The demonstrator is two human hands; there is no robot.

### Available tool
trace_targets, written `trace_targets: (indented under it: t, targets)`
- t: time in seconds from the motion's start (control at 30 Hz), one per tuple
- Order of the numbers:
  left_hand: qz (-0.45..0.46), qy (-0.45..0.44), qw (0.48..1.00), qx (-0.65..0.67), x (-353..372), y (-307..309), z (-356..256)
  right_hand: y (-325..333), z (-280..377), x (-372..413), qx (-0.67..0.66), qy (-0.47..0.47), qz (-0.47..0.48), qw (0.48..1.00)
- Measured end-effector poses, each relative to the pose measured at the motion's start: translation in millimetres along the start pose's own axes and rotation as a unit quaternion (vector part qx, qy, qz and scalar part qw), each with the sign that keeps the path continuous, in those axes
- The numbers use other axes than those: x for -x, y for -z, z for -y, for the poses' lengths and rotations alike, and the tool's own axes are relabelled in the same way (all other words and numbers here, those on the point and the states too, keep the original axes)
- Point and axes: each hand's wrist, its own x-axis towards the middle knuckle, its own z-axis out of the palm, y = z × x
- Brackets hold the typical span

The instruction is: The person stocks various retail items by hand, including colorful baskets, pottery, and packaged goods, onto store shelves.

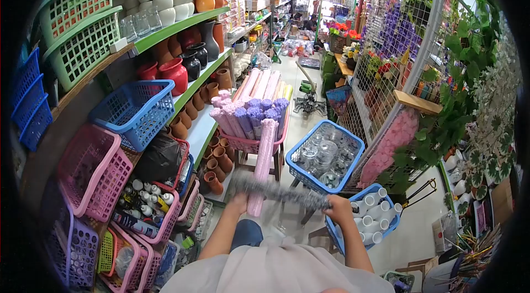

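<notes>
My right hand (339,209) is closed around one end of a grey, fluffy duster (287,193), which is smeared by motion. The duster stretches leftward across a long pink wrapped roll (266,152). At the roll's near end is my left hand (239,203), its fingers closed at the roll's side and partly hidden. The roll slants up and away, its far end close to a pink basket (251,145) on a stool. Bundled purple rolls (255,115) and pale pink rolls (229,119) fill that basket.
A blue basket of clear glass or plastic pieces (291,167) stands right of the rolls. Nearer is a blue basket (333,231) of white cups. Shelves on the left hold clay pots (215,182) and baskets (144,144). A wire rack (386,66) stands right.
</notes>
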Motion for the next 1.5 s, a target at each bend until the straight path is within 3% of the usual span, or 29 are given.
trace_targets:
  t: [0.03,0.17,0.2,0.23,0.3,0.37,0.43,0.5,0.53,0.57,0.7,0.77,0.83,0.9,0.93,0.97,1.03,1.07,1.17,1.2,1.23,1.3,1.37,1.4,1.43,1.5]
  targets:
    - [0.01,-0.027,0.999,0.024,1.4,-4.0,-1.8,-1.4,1.2,-2.4,-0.01,-0.038,-0.042,0.998]
    - [0.038,-0.025,0.996,0.07,-6.5,7.7,5.9,-5.8,8.1,-1.7,-0.062,-0.108,-0.033,0.992]
    - [-0.022,-0.104,0.992,0.064,1.0,-16.3,-3.0,-2.2,8.3,-0.7,-0.026,-0.031,0.022,0.999]
    - [0.018,-0.09,0.993,0.075,16.8,-28.9,-12.9,2.8,11.6,1.1,0.01,0.045,0.078,0.996]
    - [-0.027,-0.043,0.998,0.032,11.2,-19.0,-10.3,8.0,14.3,-0.7,0.028,0.036,0.088,0.995]
    - [0.001,0.003,0.998,0.063,-4.3,-1.5,2.4,4.2,8.5,-1.2,-0.061,-0.094,-0.009,0.994]
    - [-0.01,-0.013,0.999,0.052,-2.6,-7.8,1.8,-2.4,2.8,2.0,-0.046,-0.151,-0.009,0.987]
    - [0.022,-0.029,0.996,0.083,-10.5,-1.6,7.0,-3.6,5.1,6.6,-0.027,-0.093,0.025,0.995]
    - [-0.053,-0.074,0.994,0.052,-18.6,-7.1,10.9,4.5,13.1,8.2,-0.058,0.014,0.019,0.998]
    - [0.087,-0.016,0.989,0.122,-12.5,1.0,7.7,4.7,10.7,9.7,-0.058,0.011,0.017,0.998]
    - [0.064,-0.001,0.994,0.09,-15.4,-12.0,2.0,5.9,6.7,11.9,-0.008,-0.085,0.037,0.996]
    - [0.055,0.014,0.993,0.101,-13.6,-18.1,2.1,1.5,8.3,11.3,-0.05,-0.203,-0.044,0.977]
    - [0.06,0.005,0.988,0.142,-13.0,-20.6,3.3,3.8,11.0,16.1,0.003,-0.155,-0.048,0.987]
    - [0.107,0.0,0.983,0.149,-13.8,-15.0,6.9,10.9,13.6,21.6,-0.02,0.0,0.061,0.998]
    - [0.209,0.044,0.955,0.206,-16.6,-9.2,3.7,13.3,10.4,20.1,0.027,0.011,0.098,0.995]
    - [0.207,0.044,0.955,0.208,-17.1,-6.8,6.5,12.7,10.1,18.4,0.027,0.012,0.1,0.995]
    - [0.05,0.024,0.994,0.093,-16.2,-6.5,8.6,9.9,8.5,13.6,-0.029,-0.108,-0.018,0.994]
    - [0.071,0.034,0.99,0.114,-18.6,-2.5,10.9,-1.5,0.9,11.9,-0.068,-0.17,-0.046,0.982]
    - [0.096,0.023,0.985,0.142,-21.2,0.2,11.7,-5.6,15.2,10.2,-0.042,-0.184,-0.039,0.981]
    - [0.097,0.022,0.985,0.141,-21.2,-0.2,11.0,2.4,26.0,12.0,-0.007,-0.123,0.006,0.992]
    - [0.086,0.001,0.985,0.147,-20.9,-0.6,10.7,4.7,25.7,11.5,-0.007,-0.124,0.005,0.992]
    - [0.075,-0.02,0.985,0.154,-14.9,-8.1,6.8,8.6,21.2,12.3,0.003,0.002,0.065,0.998]
    - [-0.052,-0.015,0.993,0.101,-1.9,-26.4,-3.6,-6.9,4.9,12.0,-0.042,-0.015,0.018,0.999]
    - [0.052,0.02,0.994,0.095,-27.4,17.8,15.1,-19.7,-7.3,10.6,-0.038,-0.108,-0.015,0.993]
    - [0.05,0.019,0.994,0.097,-24.4,16.0,13.6,-21.6,-5.8,7.0,-0.032,-0.199,-0.047,0.978]
    - [0.147,0.015,0.974,0.174,-19.4,10.8,9.3,-13.8,6.2,6.7,-0.084,-0.216,-0.043,0.972]
